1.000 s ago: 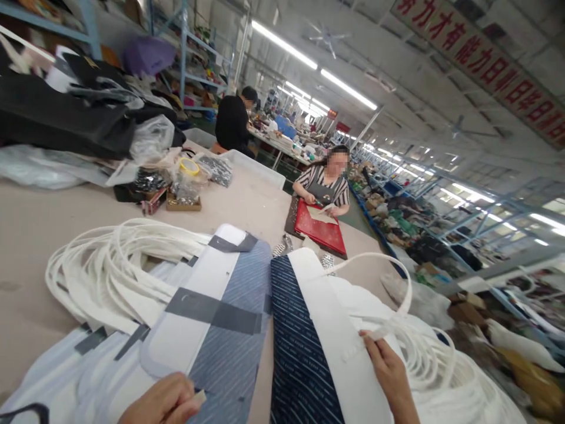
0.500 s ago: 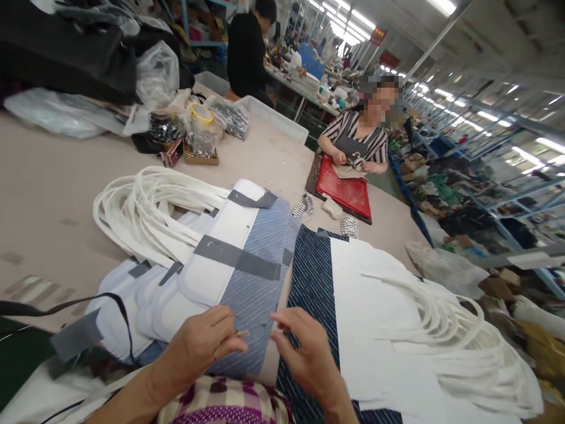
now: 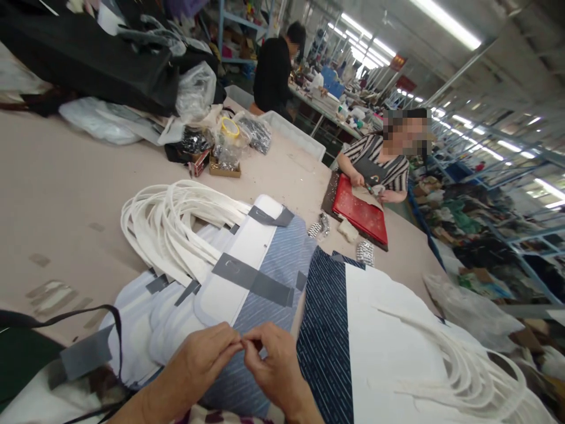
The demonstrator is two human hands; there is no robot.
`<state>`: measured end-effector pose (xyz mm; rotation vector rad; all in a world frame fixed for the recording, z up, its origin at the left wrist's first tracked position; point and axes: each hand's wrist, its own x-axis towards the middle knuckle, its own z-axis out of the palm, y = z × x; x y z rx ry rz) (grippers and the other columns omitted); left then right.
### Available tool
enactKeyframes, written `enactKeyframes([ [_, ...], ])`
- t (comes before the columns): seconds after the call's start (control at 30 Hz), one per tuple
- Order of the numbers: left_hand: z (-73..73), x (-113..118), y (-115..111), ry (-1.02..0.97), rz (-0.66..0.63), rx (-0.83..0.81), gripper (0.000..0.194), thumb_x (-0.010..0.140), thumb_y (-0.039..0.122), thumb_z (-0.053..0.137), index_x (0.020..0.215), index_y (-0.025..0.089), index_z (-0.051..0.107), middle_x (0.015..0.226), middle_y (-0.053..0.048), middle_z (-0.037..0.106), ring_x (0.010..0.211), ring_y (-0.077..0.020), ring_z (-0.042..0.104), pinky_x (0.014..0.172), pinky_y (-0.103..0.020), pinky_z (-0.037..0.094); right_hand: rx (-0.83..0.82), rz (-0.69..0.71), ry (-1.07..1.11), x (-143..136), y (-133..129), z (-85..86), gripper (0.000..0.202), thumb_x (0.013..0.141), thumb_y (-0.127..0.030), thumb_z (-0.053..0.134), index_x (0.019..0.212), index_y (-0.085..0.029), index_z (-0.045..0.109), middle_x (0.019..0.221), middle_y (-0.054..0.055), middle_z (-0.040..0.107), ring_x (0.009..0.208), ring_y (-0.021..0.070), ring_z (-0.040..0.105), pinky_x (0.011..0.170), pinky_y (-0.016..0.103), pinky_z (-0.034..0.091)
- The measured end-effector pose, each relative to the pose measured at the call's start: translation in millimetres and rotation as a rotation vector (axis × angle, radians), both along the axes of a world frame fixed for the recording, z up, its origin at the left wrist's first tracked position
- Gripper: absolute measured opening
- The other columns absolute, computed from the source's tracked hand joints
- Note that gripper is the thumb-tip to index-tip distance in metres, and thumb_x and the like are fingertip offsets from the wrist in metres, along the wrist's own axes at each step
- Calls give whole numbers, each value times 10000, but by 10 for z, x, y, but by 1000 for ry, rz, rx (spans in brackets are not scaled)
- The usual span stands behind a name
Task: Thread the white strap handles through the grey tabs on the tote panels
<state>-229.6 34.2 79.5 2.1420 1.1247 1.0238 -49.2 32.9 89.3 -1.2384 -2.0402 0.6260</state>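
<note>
My left hand (image 3: 210, 348) and my right hand (image 3: 274, 366) meet fingertip to fingertip above a light blue striped fabric piece (image 3: 282, 247). Both are pinched closed, and whatever is between the fingers is too small or hidden to make out. The blue piece has a white panel (image 3: 241, 265) crossed by dark grey strips (image 3: 253, 279). Beyond my left hand, a bundle of white straps (image 3: 176, 227) loops out from the stacked pieces. On the right, close to my right hand, lies dark navy striped fabric (image 3: 325, 330) with white panels (image 3: 388, 335) and white straps (image 3: 468, 362).
Across the table (image 3: 88, 182), a person (image 3: 375, 159) works over a red tray (image 3: 359, 206). Small metallic pieces (image 3: 365, 252) lie nearby. Plastic bags (image 3: 196, 91), a yellow tape roll (image 3: 230, 127) and a small box (image 3: 225, 169) sit at the back left. A black strap (image 3: 66, 315) hangs at left.
My hands have come together from apart, the right moving left to the left one's fingertips. The small yellowish thing at my left fingers no longer shows. The view has shifted left.
</note>
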Motion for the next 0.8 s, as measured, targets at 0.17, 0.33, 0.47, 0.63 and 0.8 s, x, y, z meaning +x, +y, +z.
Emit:
enactKeyframes([
  [0.17,44,-111,105,-138,56,-125,263,984,278,499,750,222,606,629,44,628,541,-94,606,545,-164,460,-388,-358,331,-50,650,-260,137,800,-261,589,732,-182,678,599,-9,624,547,131,577,556,246,477],
  [0.33,-197,-326,232,-131,266,-351,321,964,464,494,782,241,636,678,45,667,610,-128,650,599,-175,509,-588,-526,622,75,1541,-556,348,695,-458,695,832,-137,709,590,-10,631,513,115,568,519,238,497],
  [0.47,-439,-476,283,-115,314,-342,338,957,502,480,804,256,653,727,36,692,665,-143,679,650,-183,534,-578,-513,571,46,1931,-711,358,670,-457,695,814,-129,703,619,0,644,537,107,574,494,213,472],
  [0.63,-588,-509,247,-120,290,-356,258,970,437,497,854,268,653,795,38,697,739,-133,684,704,-164,521,-582,-487,419,-53,2081,-773,277,708,-389,658,806,-133,697,557,-26,608,523,107,569,478,198,432],
  [0.8,-625,-510,241,-161,273,-383,245,967,419,509,853,266,663,806,32,692,750,-132,677,721,-170,507,-592,-494,224,40,2190,-740,349,703,-366,704,974,-154,651,551,-60,610,442,119,568,485,226,433],
])
